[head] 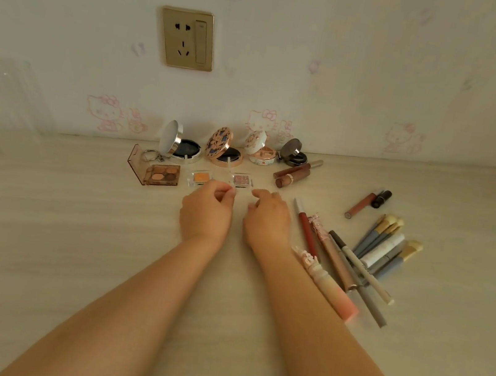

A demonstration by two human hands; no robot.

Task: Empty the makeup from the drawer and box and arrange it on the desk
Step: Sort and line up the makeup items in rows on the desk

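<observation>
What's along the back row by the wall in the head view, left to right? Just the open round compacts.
Silver mirrored compact → gold floral compact → white-and-pink compact → dark grey compact. All four stand with lids raised, on the desk.

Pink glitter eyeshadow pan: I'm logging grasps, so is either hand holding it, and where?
Cannot be told: both hands' curled fingers hover at the pink glitter eyeshadow pan, contact unclear.

Head view, close, angled down at desk (69, 240).
</observation>
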